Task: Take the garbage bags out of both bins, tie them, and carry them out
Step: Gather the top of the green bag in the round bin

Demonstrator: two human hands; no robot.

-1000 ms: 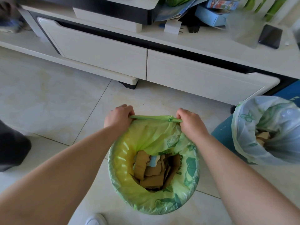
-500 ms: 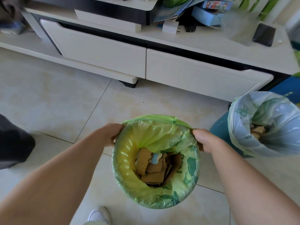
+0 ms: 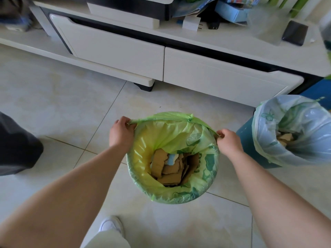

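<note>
A green garbage bag [image 3: 146, 154] lines a round bin on the floor below me, with torn cardboard scraps [image 3: 172, 169] inside. My left hand [image 3: 120, 133] pinches the bag's rim at its far left. On the right side, my right hand [image 3: 228, 141] pinches the same rim. The far edge of the bag is stretched taut between the two hands and lifted off the bin. A second bin [image 3: 249, 144], blue, stands to the right, lined with a pale bluish bag [image 3: 304, 119] that also holds cardboard.
A low white cabinet [image 3: 215, 76] with two drawers runs across the back, its top cluttered with boxes, papers and a dark phone [image 3: 294, 33]. A dark object [image 3: 16, 145] sits at the left edge. My white shoe [image 3: 109, 224] is on the tiled floor.
Both hands moved from the middle of the far rim outward to the bag's left and right sides, and now pull the rim taut and up from there.
</note>
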